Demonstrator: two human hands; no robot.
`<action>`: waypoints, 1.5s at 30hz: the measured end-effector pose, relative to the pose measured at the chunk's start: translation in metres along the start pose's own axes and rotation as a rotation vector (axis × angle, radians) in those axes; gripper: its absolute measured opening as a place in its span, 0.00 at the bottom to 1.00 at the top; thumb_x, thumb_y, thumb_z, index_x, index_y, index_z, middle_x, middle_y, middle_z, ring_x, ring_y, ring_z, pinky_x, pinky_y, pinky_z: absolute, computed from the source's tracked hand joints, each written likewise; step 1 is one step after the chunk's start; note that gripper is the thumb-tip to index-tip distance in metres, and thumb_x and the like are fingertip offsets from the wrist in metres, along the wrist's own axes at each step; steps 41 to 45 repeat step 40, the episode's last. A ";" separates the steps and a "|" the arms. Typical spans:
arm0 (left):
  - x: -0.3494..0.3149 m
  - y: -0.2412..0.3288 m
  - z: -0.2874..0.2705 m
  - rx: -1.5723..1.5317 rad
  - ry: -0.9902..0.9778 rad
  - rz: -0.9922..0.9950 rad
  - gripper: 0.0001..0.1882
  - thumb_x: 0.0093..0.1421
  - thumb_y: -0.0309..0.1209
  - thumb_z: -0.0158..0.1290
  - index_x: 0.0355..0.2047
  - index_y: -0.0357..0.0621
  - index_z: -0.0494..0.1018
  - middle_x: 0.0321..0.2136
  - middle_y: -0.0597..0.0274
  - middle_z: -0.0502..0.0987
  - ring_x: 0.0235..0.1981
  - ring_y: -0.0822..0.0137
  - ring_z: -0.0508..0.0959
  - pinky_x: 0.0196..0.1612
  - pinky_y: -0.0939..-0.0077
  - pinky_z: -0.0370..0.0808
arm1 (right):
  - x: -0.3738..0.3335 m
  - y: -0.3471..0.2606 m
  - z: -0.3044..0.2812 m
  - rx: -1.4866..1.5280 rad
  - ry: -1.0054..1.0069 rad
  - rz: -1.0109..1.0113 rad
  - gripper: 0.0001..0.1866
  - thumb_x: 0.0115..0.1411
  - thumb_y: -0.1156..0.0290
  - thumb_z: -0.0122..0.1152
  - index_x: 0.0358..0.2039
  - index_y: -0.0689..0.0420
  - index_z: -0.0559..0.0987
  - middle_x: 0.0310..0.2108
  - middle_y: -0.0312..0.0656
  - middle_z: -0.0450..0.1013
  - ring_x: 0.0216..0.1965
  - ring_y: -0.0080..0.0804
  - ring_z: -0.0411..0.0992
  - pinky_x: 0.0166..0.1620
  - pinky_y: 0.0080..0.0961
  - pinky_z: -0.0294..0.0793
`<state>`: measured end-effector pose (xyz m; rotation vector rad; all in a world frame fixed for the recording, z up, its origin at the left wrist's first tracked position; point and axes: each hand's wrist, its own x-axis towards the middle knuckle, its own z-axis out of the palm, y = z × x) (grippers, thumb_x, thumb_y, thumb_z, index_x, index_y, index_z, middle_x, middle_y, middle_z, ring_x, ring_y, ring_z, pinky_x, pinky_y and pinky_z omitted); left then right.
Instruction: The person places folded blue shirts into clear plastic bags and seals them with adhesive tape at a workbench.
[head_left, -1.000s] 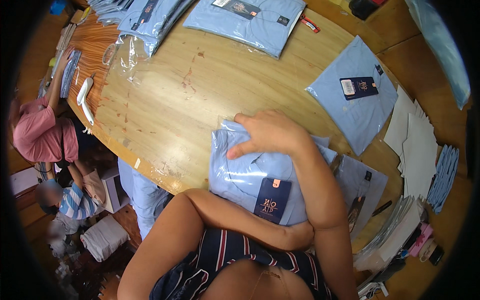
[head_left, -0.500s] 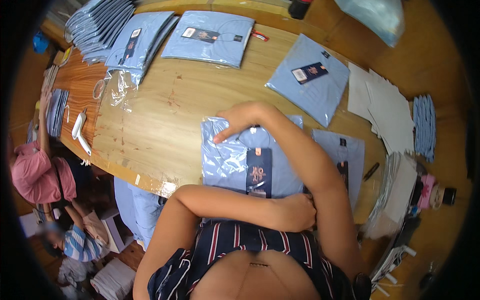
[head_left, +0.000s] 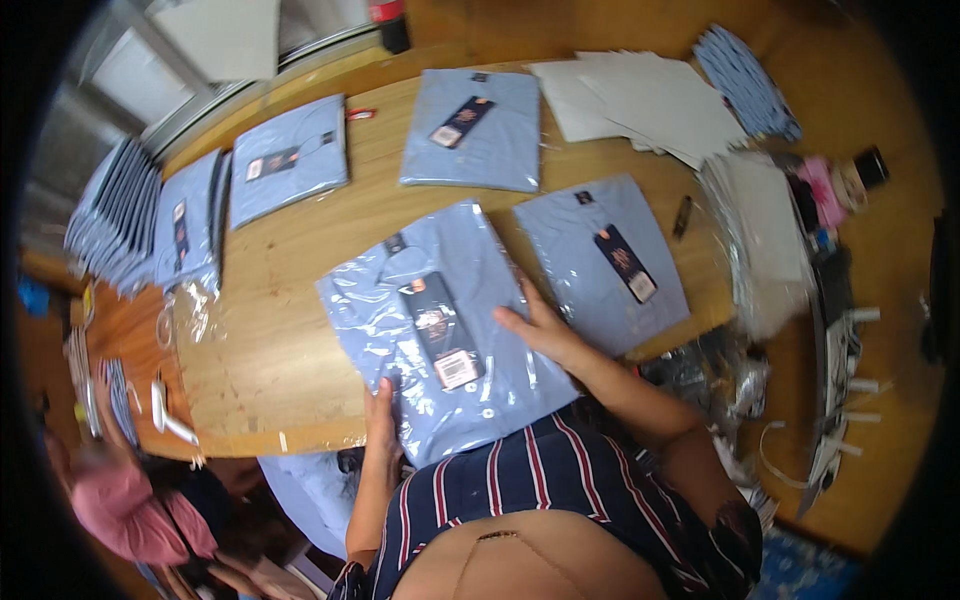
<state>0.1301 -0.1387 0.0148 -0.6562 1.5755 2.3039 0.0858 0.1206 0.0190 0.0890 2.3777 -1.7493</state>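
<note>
A folded light-blue shirt [head_left: 516, 382] in a clear, shiny plastic bag is held in front of me, turned slightly askew. Its dark navy hang tag [head_left: 430, 310] faces up near the middle, and a small dark label shows at the collar. My left hand [head_left: 381, 418] grips the lower left edge, thumb on top and the other fingers largely hidden. At the right edge, my right hand [head_left: 540, 328] holds the bag with its thumb across the plastic. Just right of that hand lies another bagged shirt [head_left: 570, 240], also tagged, on the wooden table [head_left: 270, 350].
Farther back lie more bagged shirts [head_left: 510, 130] and a stack [head_left: 110, 220] at the far left. White sheets [head_left: 650, 100] and clear plastic bags [head_left: 765, 240] are on the right. A black pen-like object [head_left: 683, 217] lies nearby. A person in pink [head_left: 140, 510] is at lower left.
My right hand has gone from the far left corner to the bag's right edge. My left hand has moved from the right to the left edge. The shirt is turned, and the view has swung right.
</note>
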 end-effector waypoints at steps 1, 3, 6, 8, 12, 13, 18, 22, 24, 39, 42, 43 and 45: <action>-0.002 0.005 0.007 0.016 0.009 -0.088 0.37 0.52 0.42 0.49 0.57 0.42 0.44 0.53 0.52 0.54 0.53 0.57 0.58 0.54 0.66 0.56 | 0.002 -0.001 0.004 0.058 0.033 -0.049 0.42 0.52 0.55 0.54 0.57 0.64 0.45 0.57 0.52 0.46 0.59 0.40 0.45 0.58 0.27 0.45; 0.005 0.016 0.012 0.113 -0.024 -0.090 0.35 0.52 0.39 0.50 0.55 0.41 0.47 0.50 0.53 0.59 0.49 0.60 0.63 0.50 0.68 0.62 | 0.003 -0.002 -0.003 0.159 0.047 -0.048 0.40 0.52 0.55 0.54 0.56 0.64 0.48 0.56 0.53 0.49 0.57 0.39 0.49 0.56 0.27 0.48; 0.021 0.024 0.004 0.142 -0.105 -0.021 0.32 0.54 0.42 0.47 0.54 0.40 0.51 0.49 0.56 0.61 0.50 0.63 0.62 0.52 0.70 0.59 | 0.001 -0.017 -0.036 0.353 0.089 -0.045 0.27 0.55 0.62 0.51 0.51 0.65 0.60 0.48 0.51 0.62 0.50 0.32 0.61 0.51 0.24 0.59; 0.023 0.025 -0.005 0.095 -0.126 0.030 0.32 0.55 0.45 0.45 0.54 0.40 0.52 0.50 0.57 0.60 0.51 0.64 0.61 0.54 0.70 0.56 | 0.003 0.002 -0.103 0.028 0.387 -0.154 0.12 0.54 0.76 0.47 0.39 0.62 0.72 0.35 0.44 0.72 0.37 0.28 0.70 0.40 0.23 0.68; 0.012 0.043 0.006 0.425 0.211 0.537 0.33 0.57 0.44 0.40 0.57 0.40 0.45 0.57 0.54 0.50 0.58 0.61 0.50 0.58 0.67 0.43 | -0.030 0.039 -0.199 -0.765 1.031 -0.084 0.12 0.44 0.84 0.45 0.28 0.57 0.75 0.28 0.45 0.72 0.30 0.41 0.70 0.33 0.31 0.69; 0.002 0.053 0.017 0.498 0.244 0.682 0.32 0.58 0.40 0.40 0.57 0.40 0.44 0.57 0.53 0.49 0.58 0.60 0.51 0.58 0.65 0.44 | -0.040 0.043 -0.207 -0.802 1.069 -0.058 0.10 0.44 0.81 0.46 0.26 0.57 0.74 0.28 0.44 0.71 0.30 0.42 0.70 0.32 0.33 0.68; -0.041 0.079 0.048 0.734 0.415 1.272 0.27 0.58 0.35 0.40 0.54 0.34 0.48 0.53 0.48 0.56 0.54 0.58 0.58 0.56 0.64 0.53 | -0.129 0.081 -0.184 -1.149 1.033 -0.476 0.03 0.37 0.79 0.50 0.15 0.57 0.70 0.22 0.40 0.68 0.29 0.37 0.68 0.29 0.30 0.67; -0.068 0.064 0.071 0.724 0.426 1.414 0.23 0.58 0.32 0.41 0.51 0.33 0.50 0.50 0.46 0.59 0.50 0.56 0.63 0.51 0.65 0.61 | -0.231 0.175 -0.189 -1.165 0.924 0.033 0.04 0.36 0.77 0.49 0.16 0.56 0.73 0.27 0.40 0.70 0.33 0.34 0.68 0.34 0.26 0.67; -0.079 0.047 0.106 0.701 0.332 1.468 0.22 0.58 0.31 0.42 0.49 0.33 0.51 0.49 0.45 0.59 0.48 0.54 0.64 0.50 0.64 0.62 | -0.267 0.232 -0.218 -1.203 1.047 0.515 0.12 0.43 0.71 0.49 0.32 0.57 0.72 0.30 0.43 0.71 0.37 0.37 0.68 0.37 0.31 0.65; -0.118 -0.068 0.274 0.981 -0.381 1.494 0.15 0.57 0.26 0.40 0.46 0.41 0.56 0.43 0.48 0.62 0.44 0.56 0.66 0.46 0.63 0.66 | -0.295 0.313 -0.223 -0.390 0.420 0.919 0.27 0.50 0.62 0.51 0.53 0.44 0.62 0.41 0.52 0.68 0.37 0.42 0.71 0.40 0.39 0.67; -0.119 -0.071 0.274 0.987 -0.389 1.472 0.15 0.57 0.26 0.40 0.46 0.42 0.56 0.43 0.48 0.63 0.44 0.56 0.66 0.46 0.63 0.66 | -0.297 0.316 -0.226 -0.390 0.413 0.920 0.27 0.50 0.62 0.51 0.53 0.44 0.62 0.41 0.52 0.68 0.37 0.42 0.71 0.40 0.39 0.67; -0.119 -0.071 0.274 0.987 -0.389 1.472 0.15 0.57 0.26 0.40 0.46 0.42 0.56 0.43 0.48 0.63 0.44 0.56 0.66 0.46 0.63 0.66 | -0.297 0.316 -0.226 -0.390 0.413 0.920 0.27 0.50 0.62 0.51 0.53 0.44 0.62 0.41 0.52 0.68 0.37 0.42 0.71 0.40 0.39 0.67; -0.119 -0.071 0.274 0.987 -0.389 1.472 0.15 0.57 0.26 0.40 0.46 0.42 0.56 0.43 0.48 0.63 0.44 0.56 0.66 0.46 0.63 0.66 | -0.297 0.316 -0.226 -0.390 0.413 0.920 0.27 0.50 0.62 0.51 0.53 0.44 0.62 0.41 0.52 0.68 0.37 0.42 0.71 0.40 0.39 0.67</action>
